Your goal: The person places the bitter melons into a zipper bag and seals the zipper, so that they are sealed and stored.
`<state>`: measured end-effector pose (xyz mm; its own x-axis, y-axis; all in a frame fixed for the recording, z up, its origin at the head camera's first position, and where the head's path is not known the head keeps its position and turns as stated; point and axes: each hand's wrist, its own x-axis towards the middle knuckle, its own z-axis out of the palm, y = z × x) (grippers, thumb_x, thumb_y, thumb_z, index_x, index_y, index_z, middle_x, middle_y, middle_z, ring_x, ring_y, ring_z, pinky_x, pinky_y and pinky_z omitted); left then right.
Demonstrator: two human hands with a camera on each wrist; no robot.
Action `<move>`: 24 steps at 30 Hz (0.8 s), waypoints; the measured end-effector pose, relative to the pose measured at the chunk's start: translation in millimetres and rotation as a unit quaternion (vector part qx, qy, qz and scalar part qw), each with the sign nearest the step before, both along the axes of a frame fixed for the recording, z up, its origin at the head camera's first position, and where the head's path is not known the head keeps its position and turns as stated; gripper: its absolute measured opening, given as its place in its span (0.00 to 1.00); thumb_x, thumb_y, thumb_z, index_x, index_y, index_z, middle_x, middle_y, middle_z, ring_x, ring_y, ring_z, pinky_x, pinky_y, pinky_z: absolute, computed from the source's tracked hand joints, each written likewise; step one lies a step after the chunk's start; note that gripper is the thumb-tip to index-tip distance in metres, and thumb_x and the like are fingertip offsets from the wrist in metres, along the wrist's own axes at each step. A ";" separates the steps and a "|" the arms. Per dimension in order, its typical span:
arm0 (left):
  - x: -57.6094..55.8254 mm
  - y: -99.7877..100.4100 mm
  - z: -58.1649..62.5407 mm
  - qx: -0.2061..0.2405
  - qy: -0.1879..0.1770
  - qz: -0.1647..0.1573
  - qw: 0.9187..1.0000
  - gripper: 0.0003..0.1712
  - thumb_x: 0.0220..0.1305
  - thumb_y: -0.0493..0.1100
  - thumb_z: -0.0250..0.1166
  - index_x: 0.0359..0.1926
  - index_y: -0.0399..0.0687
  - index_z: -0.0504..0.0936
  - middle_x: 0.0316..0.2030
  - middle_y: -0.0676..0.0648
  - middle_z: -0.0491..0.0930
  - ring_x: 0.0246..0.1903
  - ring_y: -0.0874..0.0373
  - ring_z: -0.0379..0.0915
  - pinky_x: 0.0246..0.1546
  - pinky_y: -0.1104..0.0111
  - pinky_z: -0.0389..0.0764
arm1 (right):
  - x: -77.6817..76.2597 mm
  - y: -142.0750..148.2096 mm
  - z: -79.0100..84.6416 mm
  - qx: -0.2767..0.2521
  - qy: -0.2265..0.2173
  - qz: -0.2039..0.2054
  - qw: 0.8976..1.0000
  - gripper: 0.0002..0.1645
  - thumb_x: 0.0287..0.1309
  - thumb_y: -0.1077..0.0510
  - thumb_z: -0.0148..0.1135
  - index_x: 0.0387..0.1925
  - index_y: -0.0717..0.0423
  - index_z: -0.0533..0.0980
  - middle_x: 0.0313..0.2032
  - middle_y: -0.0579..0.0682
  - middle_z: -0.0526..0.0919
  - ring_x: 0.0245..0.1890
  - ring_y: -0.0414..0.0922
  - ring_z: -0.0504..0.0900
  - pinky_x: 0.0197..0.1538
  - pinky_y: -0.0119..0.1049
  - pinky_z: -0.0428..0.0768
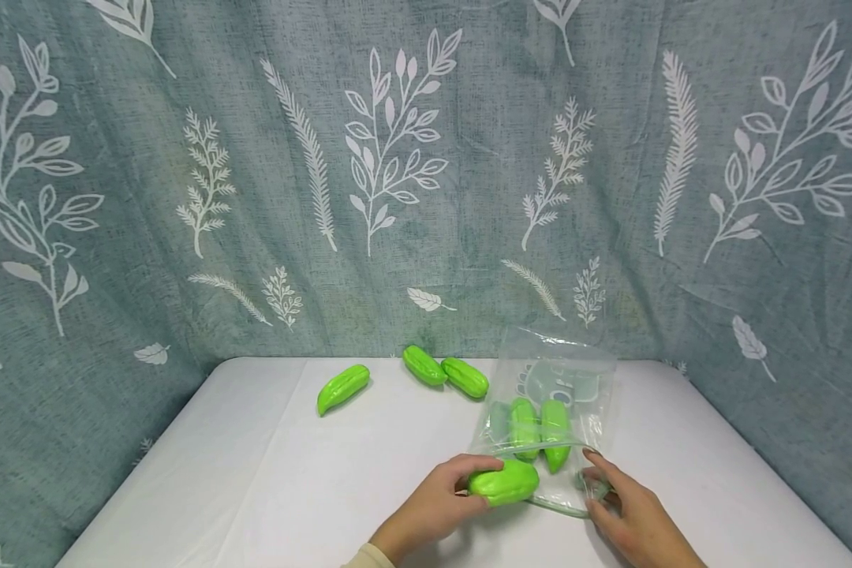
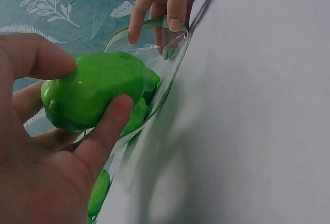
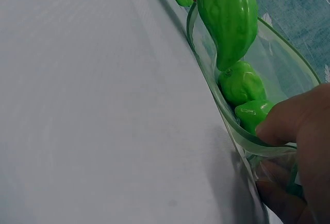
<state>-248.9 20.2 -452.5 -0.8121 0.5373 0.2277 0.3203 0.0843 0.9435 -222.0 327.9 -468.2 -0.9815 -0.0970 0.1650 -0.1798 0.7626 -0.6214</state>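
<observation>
My left hand [image 1: 440, 498] grips a glossy, bumpy green cucumber [image 1: 506, 483], thumb on one side and fingers on the other. In the left wrist view this cucumber [image 2: 98, 87] lies at the mouth of a clear zip bag [image 1: 588, 367]. My right hand [image 1: 632, 513] pinches the bag's green-edged rim at its right corner, and the mouth gapes. Two more cucumbers, a left one [image 1: 524, 426] and a right one [image 1: 555, 430], lie side by side inside the bag. From the right wrist, the held cucumber [image 3: 229, 20] points tip-down over those two.
Three loose cucumbers lie toward the back of the white table [image 1: 255, 465]: one at left [image 1: 343, 388], and two close together, a middle one [image 1: 424, 365] and a right one [image 1: 465, 378]. A patterned grey-green curtain [image 1: 468, 276] hangs behind and along both sides.
</observation>
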 end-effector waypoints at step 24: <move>8.8 19.9 -8.5 -0.140 0.211 0.034 0.967 0.24 0.60 0.38 0.71 0.58 0.51 0.82 0.63 0.44 0.72 0.58 0.59 0.72 0.40 0.81 0.77 | 0.7 -1.5 0.5 -0.005 0.014 0.004 1.000 0.40 0.63 0.58 0.67 0.73 0.57 0.63 0.56 0.51 0.81 0.58 0.51 0.78 0.49 0.37 0.82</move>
